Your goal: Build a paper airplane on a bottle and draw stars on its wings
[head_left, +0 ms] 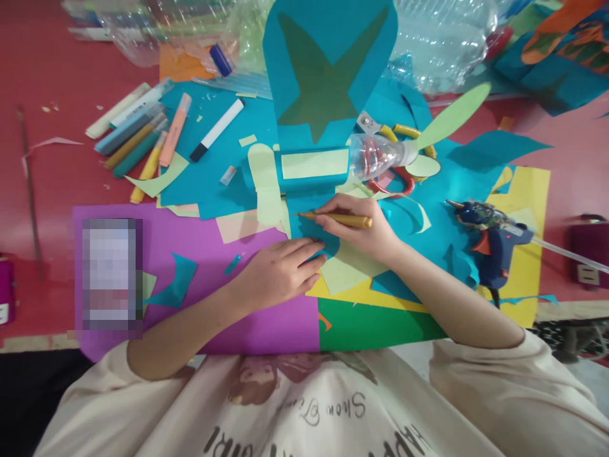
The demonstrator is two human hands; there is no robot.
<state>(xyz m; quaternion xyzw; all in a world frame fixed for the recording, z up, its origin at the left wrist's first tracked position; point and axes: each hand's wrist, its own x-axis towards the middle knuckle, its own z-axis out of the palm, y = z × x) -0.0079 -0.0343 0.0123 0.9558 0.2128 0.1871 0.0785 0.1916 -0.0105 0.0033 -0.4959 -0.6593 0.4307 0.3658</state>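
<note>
Head view of paper craft work on a red bench (47, 190). The right hand (366, 231) pinches a yellow pen (340, 219) between thumb and fingers. The pen lies nearly level, with its tip pointing left and meeting a piece of teal paper (307, 230). The left hand (280, 270) lies palm down with its fingers together and extended, and the fingertips press on the near edge of that same piece, just below the pen tip. The teal paper rests on overlapping coloured sheets: a purple sheet (266, 330) under the left forearm, a green sheet (371, 327) nearest the body and a yellow sheet (528, 190) to the right. Just beyond the hands lies a plastic bottle (375, 155) on its side, its body wrapped in teal and pale green paper. Red-handled scissors (397, 185) lie partly under its neck. A blue glue gun (492, 238) sits to the right, well apart from both hands, and a row of markers (137, 136) lies at upper left. The step in hand appears to be drawing a line on the teal paper. Carrying the stroke further would call for firm downward pressure from the left hand, so the loose piece does not slide on the sheets below, and a steady, light drag of the tip.
</note>
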